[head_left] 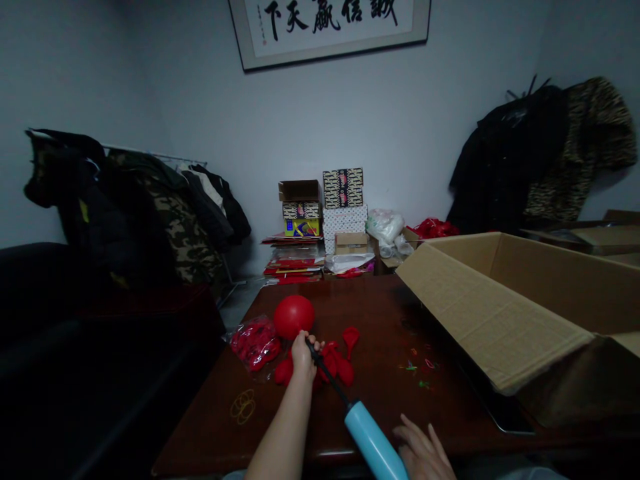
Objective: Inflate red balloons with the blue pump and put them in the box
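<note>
My left hand (303, 357) is closed around the black nozzle end of a blue hand balloon pump (376, 441). A partly inflated red balloon (294, 317) sits just beyond those fingers, its neck hidden by them. The pump slants down toward the bottom edge, where its lower end is cut off. Beside the barrel is my right hand (424, 450), fingers stretched and apart, partly out of frame. Several flat red balloons (341, 367) lie beneath and right of the left hand. A single flat red balloon (351, 339) lies a little behind them.
A clear bag of red balloons (255, 343) and yellow rubber bands (243, 407) lie on the brown table (200, 433). Small coloured bits (424, 385) are scattered to the right. An open cardboard box (500, 313) overhangs a dark flat device (505, 410). Stacked boxes (344, 220) stand behind.
</note>
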Motion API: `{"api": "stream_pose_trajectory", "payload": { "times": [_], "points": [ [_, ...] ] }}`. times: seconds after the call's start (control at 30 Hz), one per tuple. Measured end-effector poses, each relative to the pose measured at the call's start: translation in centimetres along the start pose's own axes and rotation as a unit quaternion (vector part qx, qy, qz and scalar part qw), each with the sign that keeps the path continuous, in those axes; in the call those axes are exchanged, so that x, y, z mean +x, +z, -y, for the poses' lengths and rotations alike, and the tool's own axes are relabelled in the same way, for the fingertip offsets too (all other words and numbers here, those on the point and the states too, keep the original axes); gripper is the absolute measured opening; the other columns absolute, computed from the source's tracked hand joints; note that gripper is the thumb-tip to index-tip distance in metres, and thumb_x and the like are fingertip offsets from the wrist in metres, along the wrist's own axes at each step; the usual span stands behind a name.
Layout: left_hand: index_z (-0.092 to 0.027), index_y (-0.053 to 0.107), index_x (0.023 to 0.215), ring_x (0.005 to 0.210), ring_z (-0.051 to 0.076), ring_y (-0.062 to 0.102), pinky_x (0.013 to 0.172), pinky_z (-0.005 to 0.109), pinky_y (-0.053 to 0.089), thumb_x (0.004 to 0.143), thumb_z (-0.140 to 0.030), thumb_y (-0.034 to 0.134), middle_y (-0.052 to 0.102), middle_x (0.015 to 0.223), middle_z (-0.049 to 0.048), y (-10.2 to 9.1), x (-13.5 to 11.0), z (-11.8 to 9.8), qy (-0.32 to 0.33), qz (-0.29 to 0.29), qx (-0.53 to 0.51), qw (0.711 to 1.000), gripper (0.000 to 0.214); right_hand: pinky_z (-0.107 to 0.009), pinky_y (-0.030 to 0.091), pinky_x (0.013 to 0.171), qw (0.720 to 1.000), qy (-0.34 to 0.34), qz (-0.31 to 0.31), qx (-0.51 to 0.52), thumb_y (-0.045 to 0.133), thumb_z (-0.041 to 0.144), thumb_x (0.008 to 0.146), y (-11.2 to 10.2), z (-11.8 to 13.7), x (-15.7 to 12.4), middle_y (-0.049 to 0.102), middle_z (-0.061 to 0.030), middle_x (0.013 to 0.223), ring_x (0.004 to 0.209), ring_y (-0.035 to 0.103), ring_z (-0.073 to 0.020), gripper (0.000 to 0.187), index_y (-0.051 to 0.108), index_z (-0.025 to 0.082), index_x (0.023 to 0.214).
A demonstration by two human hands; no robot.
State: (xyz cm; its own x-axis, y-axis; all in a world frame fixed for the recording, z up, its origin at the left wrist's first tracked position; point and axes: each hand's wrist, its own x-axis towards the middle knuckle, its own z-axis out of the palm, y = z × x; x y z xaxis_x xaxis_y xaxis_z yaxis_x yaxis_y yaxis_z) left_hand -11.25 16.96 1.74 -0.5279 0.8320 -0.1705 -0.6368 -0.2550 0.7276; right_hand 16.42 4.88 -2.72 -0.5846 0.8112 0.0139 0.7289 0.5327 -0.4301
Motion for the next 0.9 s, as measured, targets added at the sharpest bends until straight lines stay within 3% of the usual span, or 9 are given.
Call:
{"api": "stream_pose_trajectory", "payload": {
  "times": [0.13,0.3,0.47,0.7,0.9],
  "points": [
    [-0.020,0.041,0.070,0.035,0.007,0.039,0.053,0.029,0.047,0.074,-0.034,0.056,0.042,0.048,-0.0075,0.1,-0.9,1.0,-0.014,0.013,0.007,1.000,0.021,-0.057,0.011,0.106,1.000,0.000,-0.004,-0.005,0.054,0.042,0.074,-1.8,2.4,1.2,0.048,-0.0145,0.130,0.129,0.027,-0.0349,0.040,0.063,0.015,0.101],
    [-0.020,0.040,0.069,0.035,0.007,0.039,0.051,0.028,0.047,0.075,-0.036,0.056,0.043,0.047,-0.0067,-0.3,-1.6,2.6,-0.021,0.027,0.019,0.999,0.023,-0.052,0.005,0.108,0.998,0.037,-0.044,-0.011,0.048,0.041,0.075,-3.3,6.1,3.4,0.048,-0.0166,0.128,0.130,0.027,-0.0314,0.044,0.061,0.010,0.104],
    [-0.020,0.041,0.070,0.036,0.009,0.042,0.052,0.030,0.048,0.077,-0.034,0.054,0.045,0.048,-0.0060,-0.8,-1.4,2.7,-0.043,0.034,0.028,0.998,0.020,-0.048,0.004,0.109,0.996,0.050,-0.079,0.003,0.047,0.040,0.076,-2.9,7.4,5.1,0.052,-0.0139,0.124,0.129,0.029,-0.0290,0.042,0.062,0.012,0.103],
    [-0.020,0.042,0.069,0.032,0.008,0.039,0.050,0.029,0.047,0.075,-0.034,0.055,0.044,0.046,-0.0068,-0.8,-0.7,1.9,-0.023,0.016,0.036,0.999,0.021,-0.049,0.006,0.108,0.997,0.037,-0.071,0.009,0.046,0.042,0.079,-1.4,6.7,4.6,0.054,-0.0141,0.122,0.128,0.031,-0.0291,0.042,0.062,0.013,0.104],
    [-0.020,0.042,0.070,0.032,0.008,0.039,0.052,0.031,0.048,0.074,-0.036,0.056,0.043,0.047,-0.0073,-0.8,0.2,0.6,0.001,0.004,0.028,1.000,0.022,-0.057,0.019,0.104,0.999,-0.025,-0.017,-0.016,0.054,0.042,0.075,0.5,2.2,2.0,0.056,-0.0120,0.122,0.125,0.036,-0.0346,0.036,0.063,0.018,0.100]
  ]
}}
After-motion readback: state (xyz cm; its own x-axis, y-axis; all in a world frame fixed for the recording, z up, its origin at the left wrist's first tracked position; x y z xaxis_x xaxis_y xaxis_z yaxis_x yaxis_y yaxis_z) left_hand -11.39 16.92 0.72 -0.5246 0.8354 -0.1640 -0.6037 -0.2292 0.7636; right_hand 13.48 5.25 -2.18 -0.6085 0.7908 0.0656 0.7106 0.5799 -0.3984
